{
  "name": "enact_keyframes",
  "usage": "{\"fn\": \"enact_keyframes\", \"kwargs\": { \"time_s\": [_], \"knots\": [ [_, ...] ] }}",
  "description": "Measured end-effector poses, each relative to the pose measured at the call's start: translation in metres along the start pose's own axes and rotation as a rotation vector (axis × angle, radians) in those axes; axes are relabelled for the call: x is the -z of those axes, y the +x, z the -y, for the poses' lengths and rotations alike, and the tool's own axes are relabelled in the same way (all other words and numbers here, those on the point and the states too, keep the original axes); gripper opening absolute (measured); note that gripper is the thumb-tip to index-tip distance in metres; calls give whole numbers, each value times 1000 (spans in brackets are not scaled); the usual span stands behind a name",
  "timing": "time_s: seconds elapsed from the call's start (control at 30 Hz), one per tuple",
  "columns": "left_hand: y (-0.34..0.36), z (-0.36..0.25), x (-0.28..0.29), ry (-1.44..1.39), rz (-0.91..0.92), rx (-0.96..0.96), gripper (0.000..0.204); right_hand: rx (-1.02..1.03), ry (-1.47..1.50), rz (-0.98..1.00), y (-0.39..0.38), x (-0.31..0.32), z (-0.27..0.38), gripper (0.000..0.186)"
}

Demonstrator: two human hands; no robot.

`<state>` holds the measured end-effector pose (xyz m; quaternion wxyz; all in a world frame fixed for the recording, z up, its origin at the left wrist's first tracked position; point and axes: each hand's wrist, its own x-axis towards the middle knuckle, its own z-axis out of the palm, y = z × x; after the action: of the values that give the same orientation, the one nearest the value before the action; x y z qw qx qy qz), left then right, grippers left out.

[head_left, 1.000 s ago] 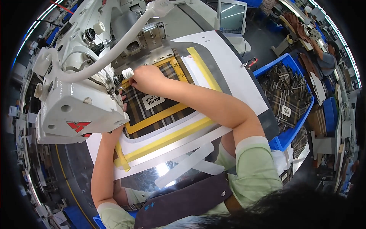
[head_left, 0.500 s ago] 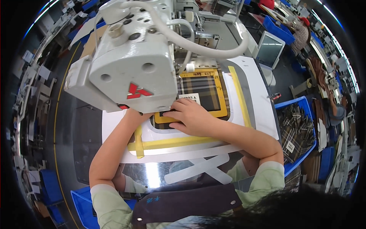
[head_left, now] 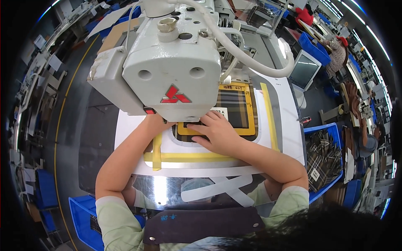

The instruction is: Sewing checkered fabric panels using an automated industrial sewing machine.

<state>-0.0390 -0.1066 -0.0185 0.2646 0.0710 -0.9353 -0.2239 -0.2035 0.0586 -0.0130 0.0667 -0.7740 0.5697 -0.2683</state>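
Note:
A large white sewing machine head (head_left: 142,90) stands over a piece of dark plaid fabric (head_left: 234,99). Around the fabric's middle lies a flat yellow frame (head_left: 251,111). A white label (head_left: 220,111) rests on the plaid inside the frame, partly covered. My right hand (head_left: 218,133) lies palm down at the frame's near side, fingers spread, fingertips by the label; it grips nothing. Left of it, my left hand (head_left: 158,122) reaches beneath the machine head, which hides its fingers.
Yellow tape (head_left: 194,157) borders the white work sheet. Crossed white strips (head_left: 215,188) lie on the shiny table edge. A blue bin (head_left: 338,140) of plaid pieces stands right, another blue bin (head_left: 79,213) lower left. Behind are a screen (head_left: 304,71) and other people.
The view has shifted, so the machine head appears farther right. Both hands keep nearly the same place at the frame, the right still spread by the label.

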Motion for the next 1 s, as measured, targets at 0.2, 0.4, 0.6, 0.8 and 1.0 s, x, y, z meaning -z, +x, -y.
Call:
{"fn": "enact_keyframes", "kwargs": {
  "time_s": [0.2, 0.4, 0.6, 0.8, 1.0],
  "knots": [
    [-7, 12, 1, 15, 90, 26, 35, 25, -15, -38, 3, -3, 2, 31],
    [-12, 36, -13, 57, 24, -75, 35, 11, 12, -65, 1, -2, 1, 30],
    [-8, 41, -22, 6, 33, -88, 37, 17, -34, -86, -6, 1, -3, 29],
    [-5, 47, -22, -81, 82, 103, 42, 56, -9, -83, 3, -7, -5, 28],
    [-8, 47, -24, 156, 88, 9, 40, 59, -53, -80, -3, -6, -8, 26]
  ]
}}
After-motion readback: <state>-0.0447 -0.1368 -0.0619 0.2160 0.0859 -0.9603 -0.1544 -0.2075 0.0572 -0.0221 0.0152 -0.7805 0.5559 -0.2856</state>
